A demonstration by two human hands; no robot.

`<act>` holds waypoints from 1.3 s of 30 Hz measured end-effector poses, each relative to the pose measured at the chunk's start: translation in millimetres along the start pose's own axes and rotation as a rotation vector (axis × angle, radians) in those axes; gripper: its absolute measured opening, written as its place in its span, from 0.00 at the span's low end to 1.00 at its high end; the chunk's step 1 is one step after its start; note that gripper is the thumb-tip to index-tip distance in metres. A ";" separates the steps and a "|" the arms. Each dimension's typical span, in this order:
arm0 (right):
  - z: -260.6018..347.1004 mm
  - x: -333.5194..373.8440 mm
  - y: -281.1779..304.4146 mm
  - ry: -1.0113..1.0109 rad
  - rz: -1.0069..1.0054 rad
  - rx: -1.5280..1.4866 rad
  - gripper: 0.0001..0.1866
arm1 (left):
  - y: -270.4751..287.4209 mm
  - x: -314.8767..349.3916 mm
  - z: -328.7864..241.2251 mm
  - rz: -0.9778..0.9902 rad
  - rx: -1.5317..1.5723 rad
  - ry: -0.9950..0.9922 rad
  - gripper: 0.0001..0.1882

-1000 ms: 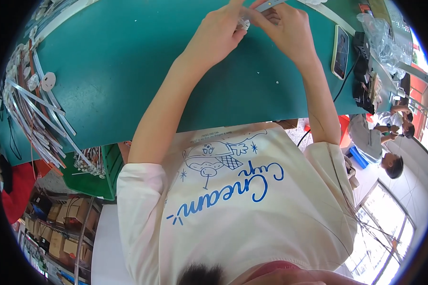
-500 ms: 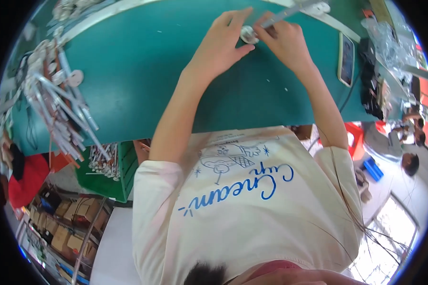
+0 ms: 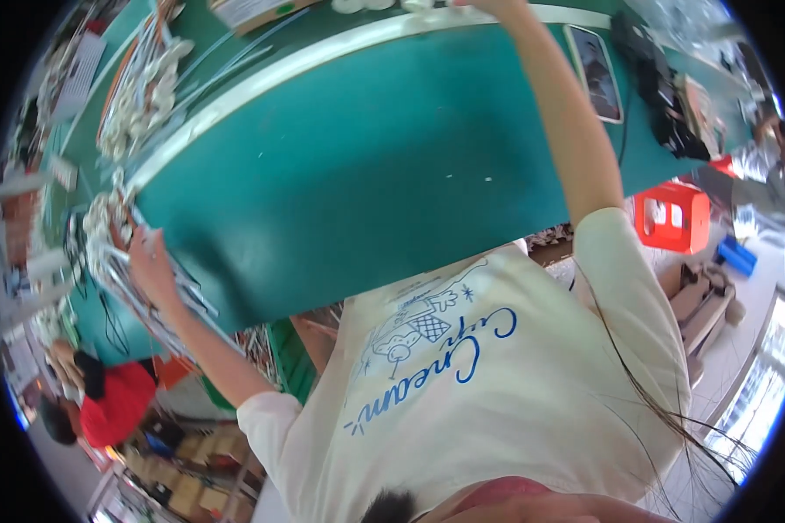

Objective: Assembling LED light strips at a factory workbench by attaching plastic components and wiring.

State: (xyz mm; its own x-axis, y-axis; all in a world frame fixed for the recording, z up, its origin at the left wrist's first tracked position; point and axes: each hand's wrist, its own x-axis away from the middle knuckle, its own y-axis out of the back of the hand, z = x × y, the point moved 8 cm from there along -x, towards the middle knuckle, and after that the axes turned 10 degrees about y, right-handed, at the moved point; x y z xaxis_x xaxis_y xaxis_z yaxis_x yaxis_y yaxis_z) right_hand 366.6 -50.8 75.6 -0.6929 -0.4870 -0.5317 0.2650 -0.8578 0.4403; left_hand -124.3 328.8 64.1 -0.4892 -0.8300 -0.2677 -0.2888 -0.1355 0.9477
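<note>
My left hand (image 3: 151, 268) is at the pile of thin silver strips with round white ends (image 3: 113, 261), at the left end of the green table (image 3: 349, 174). Its fingers look drawn together among the strips, but what they grip is too small to make out. My right arm stretches to the far side, where my right hand (image 3: 494, 7) is cut off by the upper edge. Its fingers reach beside round white parts (image 3: 419, 5) on the white rail; whether it holds any of them is hidden.
A pale rail (image 3: 262, 77) borders the table's far side. Beyond it lie more strips with white ends (image 3: 144, 105) and a cardboard box (image 3: 257, 10). A phone (image 3: 595, 74) and a black bundle (image 3: 658, 87) lie at right. A person in red (image 3: 118, 397) is at far left.
My hands have parted from the middle of the far table, where they handled a white round part and a strip. The left went to the pile, the right to the far rail. The view has shifted.
</note>
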 end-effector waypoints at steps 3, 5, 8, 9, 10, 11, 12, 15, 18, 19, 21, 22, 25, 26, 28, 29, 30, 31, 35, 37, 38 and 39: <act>29.4 23.2 1.8 0.128 -0.123 0.295 0.25 | 75.7 -33.1 -23.8 -0.341 0.278 -0.003 0.16; 51.2 43.5 -18.0 0.124 -0.014 0.133 0.14 | 144.4 -35.7 -34.6 -0.533 0.593 -0.134 0.13; 103.4 75.3 -26.8 0.045 0.210 -0.009 0.11 | 215.0 -28.2 -100.5 -0.577 1.139 -0.174 0.11; 111.2 85.3 -34.2 0.043 0.291 -0.100 0.12 | 222.4 -26.9 -112.9 -0.575 1.141 -0.183 0.11; 118.1 93.6 -44.5 0.043 0.375 -0.194 0.13 | 238.3 -12.2 -144.4 -0.760 0.604 -0.361 0.13; 128.1 102.6 -58.0 0.012 0.493 -0.336 0.15 | 235.0 0.4 -176.8 -0.902 0.046 -0.513 0.15; 140.3 111.7 -71.2 -0.018 0.611 -0.478 0.17 | 229.3 -16.1 -166.4 -0.606 0.749 -0.514 0.14; 179.5 131.4 -102.5 -0.186 0.847 -0.862 0.26 | 153.8 -1.2 -217.4 -0.028 1.656 -0.387 0.15; 186.1 128.4 -99.4 -0.217 0.705 -1.088 0.33 | 76.9 54.7 -308.6 0.082 1.300 -0.340 0.13; 189.1 127.4 -98.0 -0.204 0.717 -1.096 0.33 | 59.4 74.1 -321.3 0.266 1.412 -0.262 0.12; 170.1 113.5 -91.2 -0.272 0.521 -1.074 0.36 | 18.9 92.5 -336.4 0.616 1.630 -0.195 0.12; 166.2 114.3 -90.5 -0.269 0.532 -1.072 0.36 | 10.7 98.5 -343.0 0.756 1.733 -0.228 0.12; 152.7 122.0 -81.8 -0.354 0.488 -1.140 0.39 | 4.6 111.3 -342.5 0.646 1.599 -0.287 0.12; 150.4 126.9 -80.9 -0.359 0.501 -1.145 0.39 | 1.1 111.6 -339.0 0.638 1.598 -0.273 0.12; 147.4 132.7 -74.0 -0.214 0.514 -1.095 0.36 | -3.9 119.6 -343.9 0.782 1.605 -0.397 0.13; 144.8 137.0 -72.3 -0.157 0.576 -1.039 0.34 | -13.6 120.8 -336.7 0.813 1.595 -0.370 0.14; 144.7 140.8 -70.9 -0.161 0.594 -1.050 0.34 | -19.6 119.7 -329.5 0.801 1.593 -0.350 0.14; 141.9 145.9 -72.2 -0.260 0.592 -1.056 0.33 | -23.7 122.9 -326.7 0.856 1.596 -0.402 0.14; 127.8 154.3 -74.1 -0.501 0.510 -0.817 0.23 | -49.0 126.1 -315.2 0.978 1.600 -0.373 0.14; 115.3 150.5 -72.8 -0.451 0.424 -0.592 0.17 | -56.4 122.7 -313.9 0.962 1.548 -0.337 0.14; 112.1 151.0 -77.3 -0.450 0.448 -0.593 0.17 | -56.4 117.9 -312.6 0.815 1.393 -0.405 0.15; 109.2 146.0 -74.3 -0.379 0.414 -0.492 0.16 | -54.5 115.0 -311.1 0.672 1.232 -0.464 0.16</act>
State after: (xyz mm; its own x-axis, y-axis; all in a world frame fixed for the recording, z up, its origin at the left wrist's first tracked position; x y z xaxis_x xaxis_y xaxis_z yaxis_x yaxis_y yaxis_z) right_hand 172.5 -40.3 44.2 -0.6310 -0.7728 -0.0676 0.7626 -0.6340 0.1285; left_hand 91.2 72.4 35.6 -0.9560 -0.2742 -0.1039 -0.2915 0.9271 0.2356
